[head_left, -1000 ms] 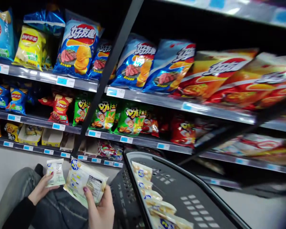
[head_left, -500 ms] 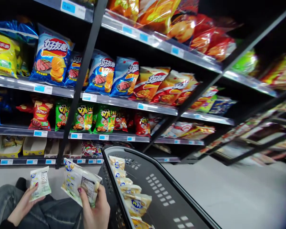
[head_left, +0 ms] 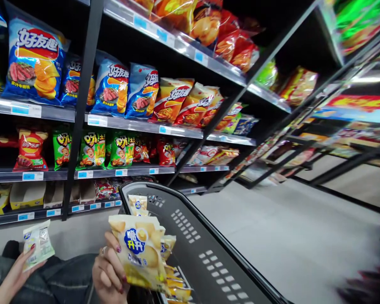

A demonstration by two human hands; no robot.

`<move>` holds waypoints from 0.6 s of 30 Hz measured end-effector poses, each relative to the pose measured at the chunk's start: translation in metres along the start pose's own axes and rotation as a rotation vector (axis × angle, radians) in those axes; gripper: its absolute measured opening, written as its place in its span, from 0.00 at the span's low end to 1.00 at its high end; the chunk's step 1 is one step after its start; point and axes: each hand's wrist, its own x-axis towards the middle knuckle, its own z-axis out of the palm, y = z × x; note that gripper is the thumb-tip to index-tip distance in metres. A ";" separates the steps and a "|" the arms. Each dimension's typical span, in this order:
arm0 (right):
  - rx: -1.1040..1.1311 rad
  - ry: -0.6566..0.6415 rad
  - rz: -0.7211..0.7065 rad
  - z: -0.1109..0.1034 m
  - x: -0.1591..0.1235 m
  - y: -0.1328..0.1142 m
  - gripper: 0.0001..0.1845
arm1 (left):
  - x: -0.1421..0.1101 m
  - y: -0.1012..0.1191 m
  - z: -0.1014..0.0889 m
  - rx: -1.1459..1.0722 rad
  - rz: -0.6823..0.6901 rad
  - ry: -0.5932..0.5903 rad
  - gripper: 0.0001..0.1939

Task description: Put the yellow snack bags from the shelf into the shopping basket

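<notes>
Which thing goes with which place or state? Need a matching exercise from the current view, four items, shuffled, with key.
Things
1. small white-and-green plastic packet
2. cream-and-yellow plastic snack bag with blue logo
3. dark grey plastic basket with slotted wall
4. red plastic Lay's bag

Places and states
A. on a shelf, left of the green snack bags
B. in the right hand
C. has small cream-and-yellow packets inside
D. in the left hand

Pairs: 1-D, 2-B, 3-C, 4-A
</notes>
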 end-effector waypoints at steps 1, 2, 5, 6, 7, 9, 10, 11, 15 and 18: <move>0.011 0.043 -0.010 0.001 0.000 -0.001 0.08 | 0.000 0.000 0.000 0.002 -0.002 -0.001 0.29; 0.010 0.102 -0.028 0.003 0.000 -0.003 0.09 | -0.001 0.001 0.001 0.003 -0.005 -0.001 0.29; -0.048 0.320 -0.103 0.009 0.004 -0.008 0.09 | -0.003 0.003 0.002 0.010 -0.001 0.008 0.30; -0.079 0.379 -0.122 0.011 0.005 -0.009 0.09 | -0.004 0.003 0.002 0.015 0.004 0.011 0.30; -0.114 0.422 -0.132 0.012 0.007 -0.010 0.09 | -0.005 0.004 0.003 0.020 0.008 0.013 0.31; -0.183 0.474 -0.140 0.013 0.009 -0.011 0.07 | -0.006 0.005 0.003 0.023 0.010 0.008 0.31; -0.216 0.489 -0.148 0.012 0.008 -0.012 0.07 | -0.007 0.006 0.003 0.021 0.008 0.007 0.32; -0.252 0.499 -0.159 0.010 0.007 -0.012 0.06 | -0.008 0.006 0.003 0.017 0.006 0.007 0.32; -0.430 0.452 -0.188 -0.005 -0.004 -0.013 0.11 | -0.008 0.007 0.003 0.013 0.002 0.009 0.31; -0.641 0.345 -0.118 -0.019 -0.013 -0.018 0.20 | -0.010 0.007 0.005 0.032 0.039 0.019 0.31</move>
